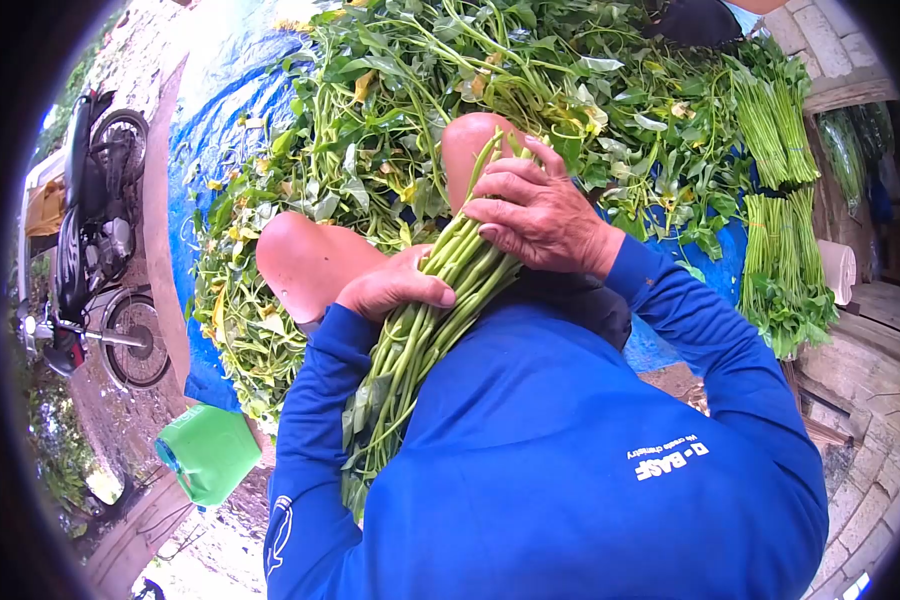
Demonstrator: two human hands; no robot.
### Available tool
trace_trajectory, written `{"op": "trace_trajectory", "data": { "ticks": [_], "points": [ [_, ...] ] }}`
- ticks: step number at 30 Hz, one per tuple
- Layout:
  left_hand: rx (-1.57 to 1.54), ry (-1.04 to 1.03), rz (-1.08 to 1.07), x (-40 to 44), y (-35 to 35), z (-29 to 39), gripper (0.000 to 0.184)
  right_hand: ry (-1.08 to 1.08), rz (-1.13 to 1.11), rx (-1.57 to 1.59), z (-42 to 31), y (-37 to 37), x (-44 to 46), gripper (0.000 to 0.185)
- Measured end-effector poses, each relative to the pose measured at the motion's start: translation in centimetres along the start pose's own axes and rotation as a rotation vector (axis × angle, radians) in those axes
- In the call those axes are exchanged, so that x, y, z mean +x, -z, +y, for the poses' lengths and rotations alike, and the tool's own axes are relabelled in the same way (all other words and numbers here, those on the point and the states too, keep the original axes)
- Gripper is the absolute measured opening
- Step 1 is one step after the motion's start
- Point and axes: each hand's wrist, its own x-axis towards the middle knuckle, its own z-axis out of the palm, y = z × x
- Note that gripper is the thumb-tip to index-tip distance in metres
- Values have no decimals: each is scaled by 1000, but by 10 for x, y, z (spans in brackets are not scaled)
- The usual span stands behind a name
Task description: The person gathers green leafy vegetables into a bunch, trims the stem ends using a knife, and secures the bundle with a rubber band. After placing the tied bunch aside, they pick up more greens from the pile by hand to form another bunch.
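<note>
Stem bundle slants between two hands, bare ends under the right

The bundle's long axis runs on a diagonal: its bare stem ends point forward and to the right, while its leafy end trails back and left, just beside the left sleeve. It lies across the front of the body, above the lap and between the two forearms.

The left hand is clamped around the middle of the stems, its thumb laid across their top. The right hand is the nearer one to the bare ends, coming at them from the right; its fingers are bent over the stems and in contact with them, though how firmly they press I cannot tell.

Beyond the knees, a loose heap of greens spreads over a blue tarp. Neat bundles lie well apart, off to the right.
</note>
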Motion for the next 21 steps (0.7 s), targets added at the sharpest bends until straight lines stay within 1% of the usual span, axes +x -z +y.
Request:
{"op": "trace_trajectory", "data": {
  "ticks": [1, 2, 3, 5, 7, 8, 9, 11, 12, 13, 14, 15, 16, 17, 18, 19, 20, 21],
  "points": [
    [-4, 38, 2, 3, 0, 1, 76, -8, 7, 0, 1, -1, -2, 24],
    [10, 84, 5, 2, 0, 5, 69, -17, 15, 0, 1, -3, -3, 23],
    [-49, 164, 40, 0, -9, 20, 66, -31, 23, 2, -1, -3, -2, 23],
    [64, 148, 39, 16, -10, 20, 62, -26, 4, -2, -1, 1, 3, 24],
    [213, 18, 93, 29, -16, 0, 61, 10, 30, -49, 0, 10, 15, 25],
    [66, -52, 80, 30, -18, -6, 61, -31, 173, -49, -6, 22, 18, 28],
    [46, -98, 98, 25, -17, -4, 65, -144, 273, 86, -16, 46, 21, 27],
    [-76, -90, 198, 6, -17, 7, 73, -353, 457, 390, -35, 93, 7, 25],
    [-114, -121, 222, -2, -11, 9, 79, -507, 270, 700, -43, 102, -17, 27],
    [-116, -164, 262, -8, -11, 13, 80, -653, 41, 922, -50, 101, -23, 32],
    [-115, -204, 294, -13, -13, 16, 80, -827, -196, 1083, -57, 101, -28, 36],
    [-116, -235, 317, -16, -15, 18, 81, -1016, -466, 1152, -66, 93, -23, 43],
    [-106, -209, 313, -17, -14, 18, 78, -918, -351, 1186, -68, 56, -35, 65],
    [-67, -181, 303, -16, -15, 21, 77, -1029, -361, 1436, -64, 47, -21, 81],
    [-32, -155, 293, -17, -17, 25, 76, -864, -73, 1517, -60, 11, -19, 84],
    [2, -132, 288, -16, -19, 26, 75, -823, 37, 1768, -56, -4, -1, 70],
    [88, -183, 285, -8, -21, 19, 72, -701, 268, 1750, -52, -22, 18, 55],
    [37, -124, 203, -10, -22, 20, 73, -851, 231, 1888, -45, -24, 30, 48]
  ]
}}
